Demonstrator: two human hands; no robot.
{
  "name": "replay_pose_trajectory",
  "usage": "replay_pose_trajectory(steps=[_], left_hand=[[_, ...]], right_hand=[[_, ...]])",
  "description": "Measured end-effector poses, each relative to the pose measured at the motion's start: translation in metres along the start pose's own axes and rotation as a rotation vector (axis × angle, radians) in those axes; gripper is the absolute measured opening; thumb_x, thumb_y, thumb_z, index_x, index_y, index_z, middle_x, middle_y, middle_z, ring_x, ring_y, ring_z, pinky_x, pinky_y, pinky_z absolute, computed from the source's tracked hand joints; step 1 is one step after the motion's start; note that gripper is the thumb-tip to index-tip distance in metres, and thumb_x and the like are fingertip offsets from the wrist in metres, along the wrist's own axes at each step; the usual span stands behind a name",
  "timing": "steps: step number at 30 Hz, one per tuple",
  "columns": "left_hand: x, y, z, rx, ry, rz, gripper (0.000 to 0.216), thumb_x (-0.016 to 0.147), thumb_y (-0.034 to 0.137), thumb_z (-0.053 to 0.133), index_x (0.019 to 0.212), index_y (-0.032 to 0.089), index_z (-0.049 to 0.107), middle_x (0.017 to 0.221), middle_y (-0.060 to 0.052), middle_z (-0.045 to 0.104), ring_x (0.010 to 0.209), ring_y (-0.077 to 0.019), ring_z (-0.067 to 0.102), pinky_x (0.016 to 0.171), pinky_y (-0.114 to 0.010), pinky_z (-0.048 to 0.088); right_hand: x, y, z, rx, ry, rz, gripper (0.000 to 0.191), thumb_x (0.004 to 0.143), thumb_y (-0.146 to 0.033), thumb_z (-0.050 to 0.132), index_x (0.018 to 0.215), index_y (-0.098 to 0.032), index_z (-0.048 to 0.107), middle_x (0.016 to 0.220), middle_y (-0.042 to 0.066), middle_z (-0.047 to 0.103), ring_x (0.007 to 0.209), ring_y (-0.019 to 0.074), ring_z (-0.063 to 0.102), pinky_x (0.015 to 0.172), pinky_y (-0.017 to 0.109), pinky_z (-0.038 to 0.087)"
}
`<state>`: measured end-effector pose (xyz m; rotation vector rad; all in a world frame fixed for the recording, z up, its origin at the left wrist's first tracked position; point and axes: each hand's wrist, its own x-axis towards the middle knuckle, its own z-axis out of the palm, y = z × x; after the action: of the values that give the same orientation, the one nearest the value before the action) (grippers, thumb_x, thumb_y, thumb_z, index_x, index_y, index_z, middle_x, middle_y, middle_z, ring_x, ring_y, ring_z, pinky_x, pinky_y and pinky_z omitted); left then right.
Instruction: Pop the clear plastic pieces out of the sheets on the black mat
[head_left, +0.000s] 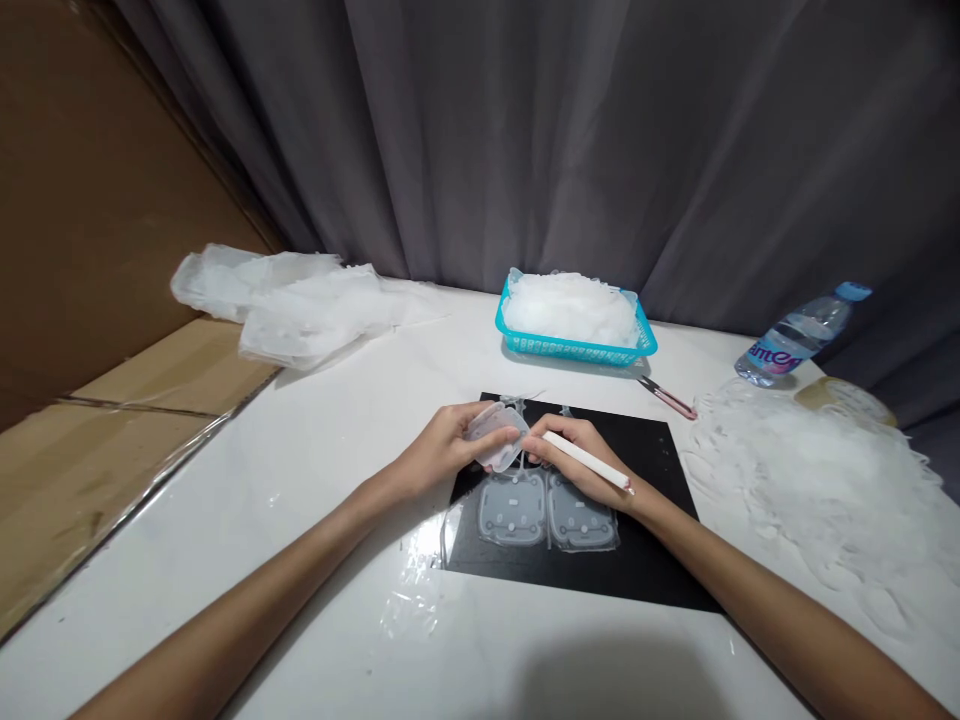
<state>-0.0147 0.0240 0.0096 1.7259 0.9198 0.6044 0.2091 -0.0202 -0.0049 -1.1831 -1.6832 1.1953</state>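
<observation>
My left hand (448, 440) is closed on a small rounded translucent plastic piece (491, 425), with the thumb lying across its face. Meeting its right edge are the fingertips of my right hand (592, 440), which grips a slim tool with a white handle (589, 462). The tool's tip is hidden by the fingers, so I cannot tell its kind. Both hands are over a black mat (652, 565). Just below them on the mat lies a clear sheet with two similar rounded pieces, a left one (512, 510) and a right one (582, 515).
A blue basket (577, 350) full of translucent pieces stands at the back. Pink-handled scissors or snips (667, 397) lie beside it. At right are a water bottle (795, 340), a tape roll (847, 397) and a translucent heap (847, 480). Clear sheets (307, 310) are piled back left, near cardboard (150, 400).
</observation>
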Motion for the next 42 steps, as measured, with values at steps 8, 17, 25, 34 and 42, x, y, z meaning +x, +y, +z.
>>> replay_pose_trajectory(steps=[8, 17, 25, 34, 42], left_hand=[[-0.003, 0.002, -0.052, -0.057, 0.136, -0.076, 0.035, 0.089, 0.05, 0.076, 0.081, 0.017, 0.065, 0.072, 0.0, 0.064, 0.06, -0.0127, 0.059, 0.053, -0.022, 0.045], [-0.008, 0.011, -0.034, -0.158, 0.043, -0.049, 0.036, 0.088, 0.048, 0.078, 0.078, 0.015, 0.067, 0.07, -0.001, 0.067, 0.064, -0.0134, 0.061, 0.063, -0.025, 0.048], [-0.008, 0.011, -0.017, -0.255, -0.037, -0.041, 0.034, 0.088, 0.046, 0.078, 0.083, 0.013, 0.071, 0.07, -0.003, 0.07, 0.061, -0.0147, 0.064, 0.06, -0.028, 0.053], [-0.014, 0.004, -0.003, -0.281, -0.055, -0.098, 0.032, 0.089, 0.043, 0.08, 0.088, 0.013, 0.072, 0.08, -0.007, 0.076, 0.073, -0.0194, 0.072, 0.068, -0.03, 0.056], [-0.014, 0.0, 0.002, -0.318, -0.138, -0.125, 0.036, 0.093, 0.048, 0.073, 0.091, 0.012, 0.076, 0.089, -0.011, 0.079, 0.079, -0.0208, 0.073, 0.075, -0.032, 0.057]], right_hand=[[-0.001, 0.011, -0.006, -0.05, 0.074, -0.007, 0.027, 0.094, -0.043, 0.068, 0.084, -0.019, 0.072, 0.074, 0.0, 0.067, 0.069, 0.0148, 0.059, 0.066, 0.026, 0.044], [-0.001, 0.015, -0.002, -0.163, 0.3, -0.177, 0.019, 0.094, -0.037, 0.067, 0.105, -0.022, 0.072, 0.098, 0.005, 0.073, 0.089, 0.021, 0.067, 0.086, 0.033, 0.051], [-0.008, 0.008, 0.004, -0.327, 0.467, -0.386, 0.011, 0.101, -0.026, 0.057, 0.101, -0.023, 0.068, 0.093, 0.007, 0.069, 0.091, 0.0232, 0.064, 0.086, 0.038, 0.049], [-0.011, 0.002, 0.005, -0.327, 0.216, -0.492, 0.014, 0.103, -0.021, 0.055, 0.098, -0.023, 0.068, 0.085, 0.004, 0.067, 0.082, 0.0206, 0.061, 0.081, 0.037, 0.047], [-0.006, 0.01, 0.002, -0.215, 0.14, -0.365, 0.02, 0.103, -0.031, 0.058, 0.087, -0.023, 0.068, 0.08, 0.003, 0.065, 0.08, 0.0195, 0.059, 0.079, 0.035, 0.046]])
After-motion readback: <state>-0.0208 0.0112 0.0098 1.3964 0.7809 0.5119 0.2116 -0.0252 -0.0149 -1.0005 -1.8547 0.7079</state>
